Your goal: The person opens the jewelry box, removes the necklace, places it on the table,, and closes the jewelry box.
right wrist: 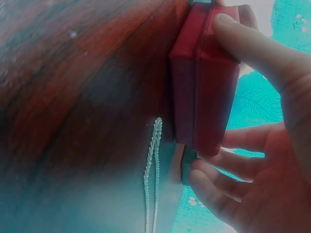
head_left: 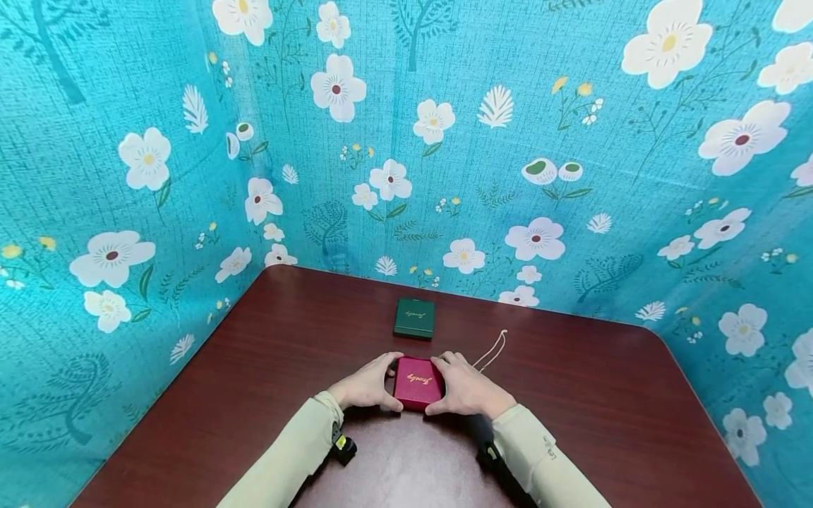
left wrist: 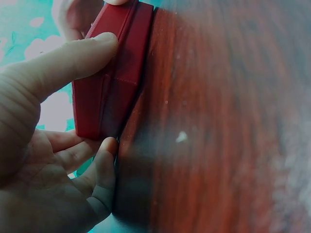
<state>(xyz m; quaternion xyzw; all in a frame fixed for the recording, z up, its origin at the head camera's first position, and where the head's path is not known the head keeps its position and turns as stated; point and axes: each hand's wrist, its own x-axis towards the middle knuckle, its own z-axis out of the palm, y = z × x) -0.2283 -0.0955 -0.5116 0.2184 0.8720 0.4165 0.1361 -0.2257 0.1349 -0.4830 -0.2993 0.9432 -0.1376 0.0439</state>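
Note:
A closed red jewelry box with gold lettering rests on the dark wooden table, between my two hands. My left hand grips its left side, thumb at the near edge and fingers at the far edge; in the left wrist view the thumb presses on the box near the lid seam. The right hand grips the opposite side the same way, its thumb on the lid in the right wrist view. Just right of that hand lies a thin silvery chain, also visible beside the box in the right wrist view.
Behind the red box stands a closed dark green jewelry box with gold lettering. The brown table extends to both sides. A blue flowered cloth hangs along its far and left edges.

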